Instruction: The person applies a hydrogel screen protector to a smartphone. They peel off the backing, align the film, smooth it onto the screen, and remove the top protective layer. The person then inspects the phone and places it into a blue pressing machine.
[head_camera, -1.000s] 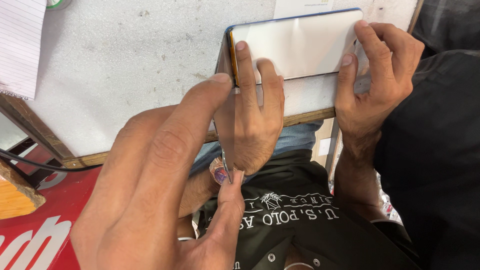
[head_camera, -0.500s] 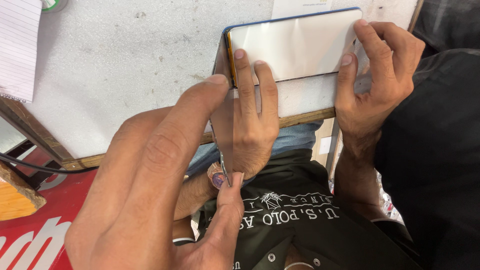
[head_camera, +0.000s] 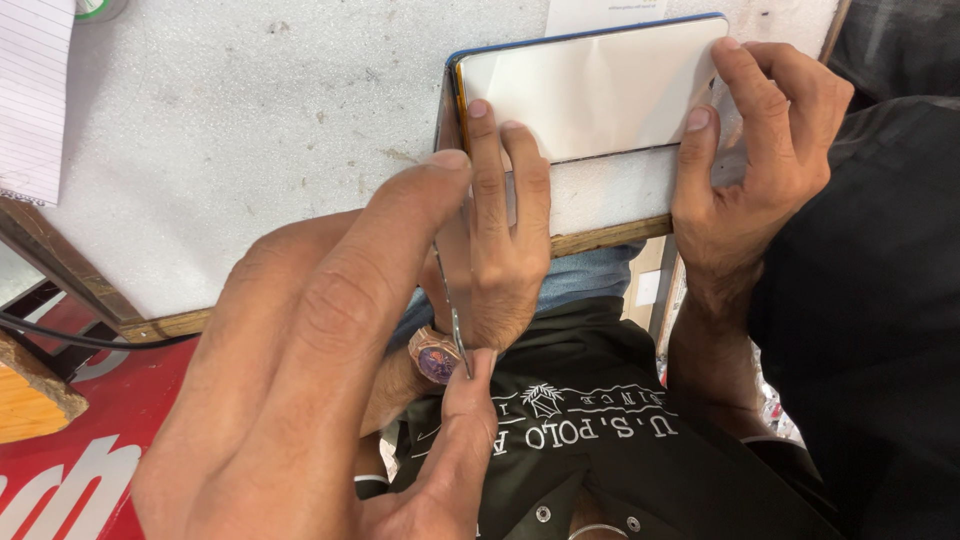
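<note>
**benchlurker:** what's your grip here, and why is it hanging off the edge of the table?

**me:** Left hand (head_camera: 495, 260) first. Index and middle fingers are laid straight and flat on the near-left corner of the phone panel (head_camera: 600, 85), pressing down. My thumb is hidden behind the other person's hand (head_camera: 320, 350), so I honestly can't tell if I'm pinching it or only pushing. I'd guess flat fingers are there so the corner can't lift or slide.

My right hand (head_camera: 760, 150) is closed on the opposite end, thumb on the face and fingers curled over the right edge. With one hand at each end it's braced both ways.

The panel lies on the white tabletop (head_camera: 250, 130), right at the wooden front edge and close to my chest, which I reckon leaves room to get in low from the side.

The other person's hand is pinching a thin metal tool (head_camera: 455, 330) between thumb and forefinger, just beside my left wrist and watch (head_camera: 435, 355).

**benchlurker:** how does the panel look?

**me:** It has a plain pale face with nothing lit, a blue rim, and a yellow-orange strip down the left edge. I can't see any cracks.
</note>
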